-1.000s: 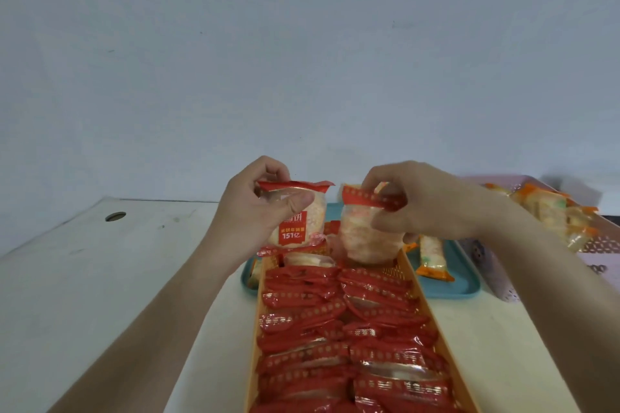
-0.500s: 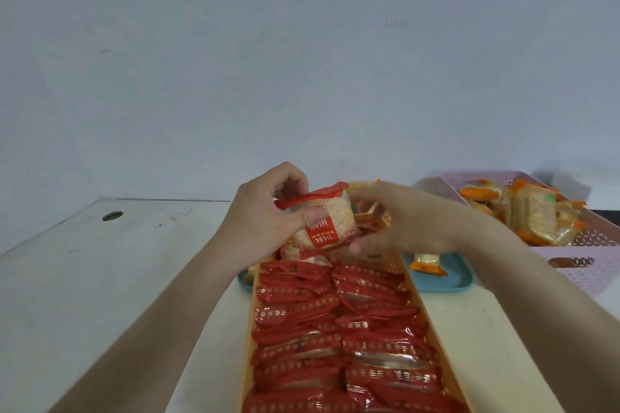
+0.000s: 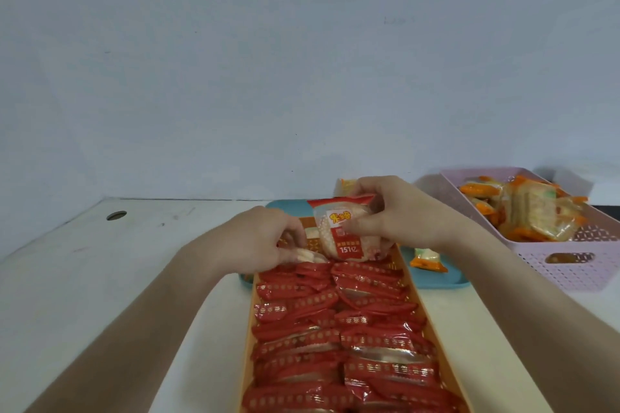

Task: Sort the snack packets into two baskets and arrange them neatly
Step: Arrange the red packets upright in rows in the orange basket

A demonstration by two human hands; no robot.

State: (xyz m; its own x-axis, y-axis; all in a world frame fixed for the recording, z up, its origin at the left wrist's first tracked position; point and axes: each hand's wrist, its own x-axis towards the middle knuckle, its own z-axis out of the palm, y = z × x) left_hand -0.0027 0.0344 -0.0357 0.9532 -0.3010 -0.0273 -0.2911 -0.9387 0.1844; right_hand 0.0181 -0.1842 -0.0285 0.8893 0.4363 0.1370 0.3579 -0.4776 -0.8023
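Head view: your right hand holds a snack packet upright at the far end of the orange basket. Your thumb presses its clear front and your fingers curl behind its red top edge. Its lower edge touches the packets already packed there.

Just to its left, your left hand reaches into the far left corner of the same basket. Its fingers are bent down and pinch a second packet, which lies low and nearly flat against the row.

The orange basket runs from you toward the wall and is filled with two rows of red packets, which overlap and lean on each other.

Behind the basket's far end lies a teal tray. One orange-ended packet rests on it, to the right of the basket. A pale packet corner shows behind your right hand; you cannot tell whether the hand holds it.

Farther right stands a pink basket with a heap of orange-ended packets. All of this sits on a white table with a round hole near its far left edge.
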